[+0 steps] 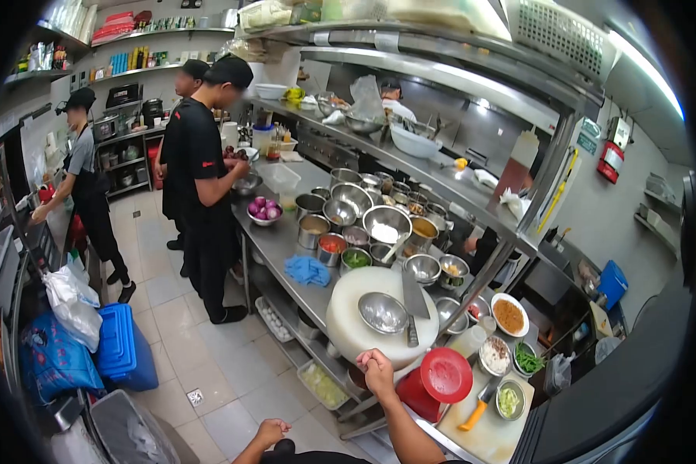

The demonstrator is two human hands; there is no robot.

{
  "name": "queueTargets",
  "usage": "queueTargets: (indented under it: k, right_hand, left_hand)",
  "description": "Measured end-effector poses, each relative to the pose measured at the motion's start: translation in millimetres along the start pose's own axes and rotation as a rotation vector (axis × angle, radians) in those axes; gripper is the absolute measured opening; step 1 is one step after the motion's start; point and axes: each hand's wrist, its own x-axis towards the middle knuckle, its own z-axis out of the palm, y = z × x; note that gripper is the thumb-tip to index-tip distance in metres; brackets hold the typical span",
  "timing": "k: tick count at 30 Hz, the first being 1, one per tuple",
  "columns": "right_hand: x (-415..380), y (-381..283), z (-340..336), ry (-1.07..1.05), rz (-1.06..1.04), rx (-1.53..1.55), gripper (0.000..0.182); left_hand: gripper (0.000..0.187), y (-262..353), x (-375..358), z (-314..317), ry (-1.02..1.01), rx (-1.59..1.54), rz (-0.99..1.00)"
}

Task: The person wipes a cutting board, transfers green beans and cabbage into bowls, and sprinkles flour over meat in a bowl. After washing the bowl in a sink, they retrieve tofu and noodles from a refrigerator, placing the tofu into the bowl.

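My left hand point(272, 433) is low in the frame over the floor, fingers curled, with nothing visible in it. Near the rim of the round white chopping block point(344, 313) is my right hand point(377, 371), its fingers folded in and nothing visible in them. On the block sit an empty-looking metal bowl point(383, 312) and a cleaver point(414, 295) with a dark handle. A red scale point(445, 375) stands just right of my right hand. Beyond it, an orange-handled knife point(472, 414) and a bowl of sliced green vegetable point(510, 400) rest on a cutting board point(487, 437).
Metal bowls and pots point(356, 203) crowd the steel counter, with a blue cloth point(308, 270) and a bowl of red onions point(264, 210). Steel shelf posts point(479, 282) rise behind the block. People in dark clothes point(201, 155) stand at the left. A blue cooler point(124, 348) is on the floor.
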Motion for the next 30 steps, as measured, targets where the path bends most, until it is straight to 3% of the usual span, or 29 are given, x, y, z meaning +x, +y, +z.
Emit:
queueTargets:
  k: [2, 4, 8, 11, 16, 18, 21, 30]
  right_hand:
    - [14.7, 0.1, 6.7, 0.027, 0.013, 0.077, 0.016]
    - [28.1, 1.2, 12.0, 0.139, 0.002, -0.143, 0.018]
    - [37.5, 21.2, 15.6, 0.238, 0.057, -0.259, 0.025]
    - [42.6, 44.7, 9.9, 0.291, 0.026, -0.458, 0.032]
    - [50.1, 27.1, 21.4, 0.395, 0.065, -0.531, 0.036]
    - [51.5, 31.3, 23.7, 0.416, 0.035, -0.783, 0.034]
    - [49.6, 30.9, 30.4, 0.424, -0.093, -0.82, 0.036]
    - [55.9, 33.2, 30.4, 0.344, -0.142, -0.912, 0.033]
  left_hand:
    - [0.015, 27.0, 5.3, 4.4, 0.004, -0.186, -0.103]
    - [0.016, 35.2, 17.3, 2.0, -0.102, -0.175, -0.002]
    - [0.019, 42.2, 43.0, -6.5, -0.429, -0.041, 0.269]
    - [0.026, 24.8, 65.4, -7.0, -0.512, -0.014, 0.205]
    - [0.032, 30.7, 80.3, -4.5, -0.192, 0.154, 0.287]
    - [0.034, 37.8, 81.9, -4.6, -0.111, 0.184, 0.294]
    - [0.038, 45.6, 84.2, -7.6, -0.035, 0.223, 0.288]
    - [0.051, 48.1, 92.2, 4.2, 0.189, 0.299, 0.43]
